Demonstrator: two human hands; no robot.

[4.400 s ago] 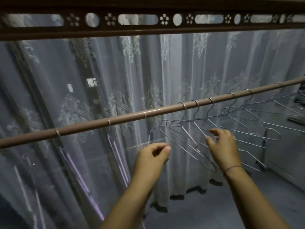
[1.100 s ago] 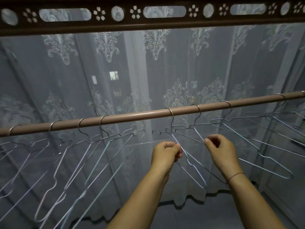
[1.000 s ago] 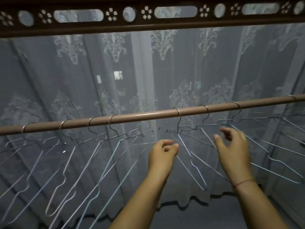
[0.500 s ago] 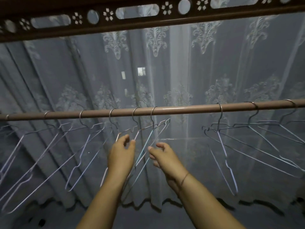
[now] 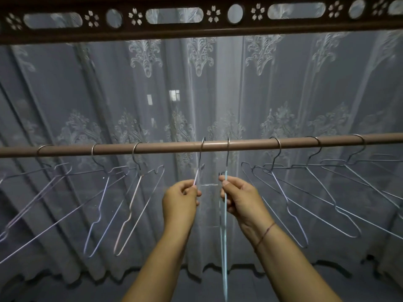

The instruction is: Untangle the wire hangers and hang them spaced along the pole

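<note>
left hand (image 5: 181, 201), loose before, pinches pale hanger (image 5: 199, 174) | right hand (image 5: 239, 199) likewise pinches blue hanger (image 5: 224, 247); both on pole (image 5: 170, 148)

Pole (image 5: 174, 148) ends and outermost hangers (image 5: 356, 154) beyond both side edges; blue hanger (image 5: 224, 247) tip below bottom edge.

We look through a single wide-angle camera worn on the head, facing forward at the pole (image 5: 174, 148), which crosses the whole frame from edge to edge at mid-height. We stand close: both forearms rise from the bottom edge, the left hand (image 5: 180, 200) and right hand (image 5: 238, 198) meet at the centre just below the pole, and the wire hangers (image 5: 225, 247) splay toward both side edges. Just behind, the curtain (image 5: 218, 94) fills the frame, with the carved rail (image 5: 196, 31) along the top edge.
</note>
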